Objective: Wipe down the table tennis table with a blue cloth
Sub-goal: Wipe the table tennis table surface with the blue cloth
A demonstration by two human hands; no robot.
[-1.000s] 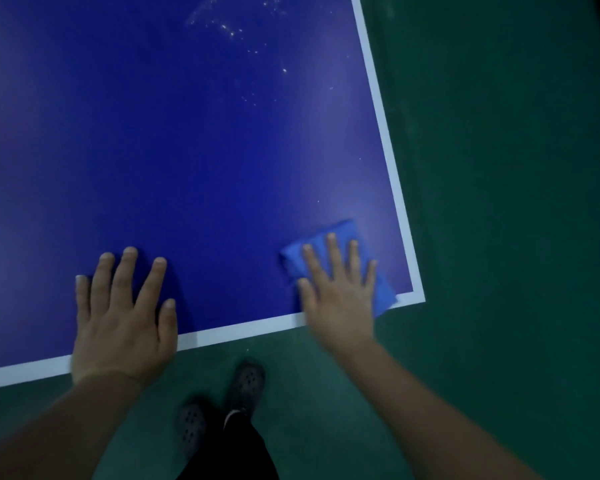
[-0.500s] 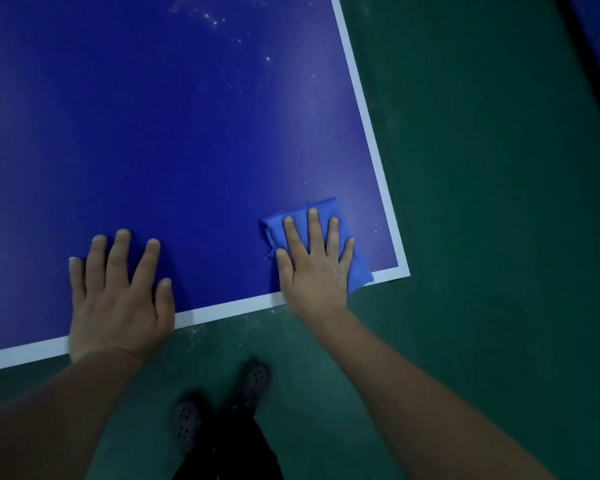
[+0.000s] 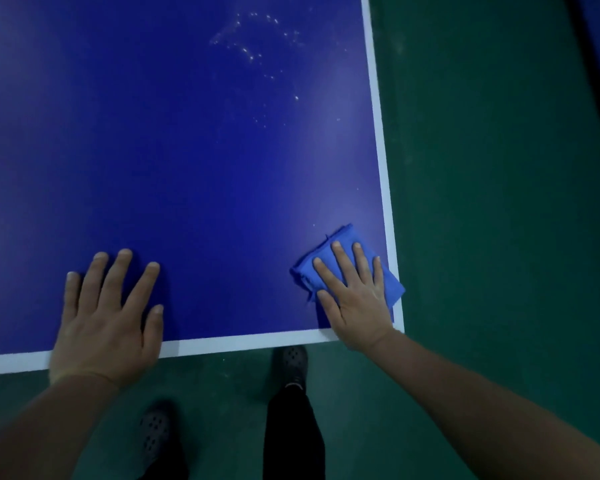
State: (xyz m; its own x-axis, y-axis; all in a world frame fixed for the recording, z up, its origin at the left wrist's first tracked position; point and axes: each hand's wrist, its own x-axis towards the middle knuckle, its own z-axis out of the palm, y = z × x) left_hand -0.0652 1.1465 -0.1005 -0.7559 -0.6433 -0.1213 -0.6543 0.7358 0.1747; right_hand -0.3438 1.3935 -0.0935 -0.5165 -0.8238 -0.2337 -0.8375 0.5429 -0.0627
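The dark blue table tennis table [image 3: 187, 161] with a white border line fills the upper left of the head view. A folded blue cloth [image 3: 340, 244] lies at the near right corner, one edge overhanging the right side. My right hand [image 3: 355, 294] presses flat on the cloth with straight, spread fingers. My left hand [image 3: 106, 320] rests flat on the bare table near the front edge, fingers spread. White specks and droplets [image 3: 257, 53] dot the surface farther up.
Green floor [image 3: 499, 202] surrounds the table on the right and in front. My two dark shoes [image 3: 293, 363] and black trousers stand just below the table's front edge. A dark object crosses the top right corner.
My right hand has slid the cloth to the right, out to the table's corner edge. The left hand has stayed planted. My right foot has stepped forward.
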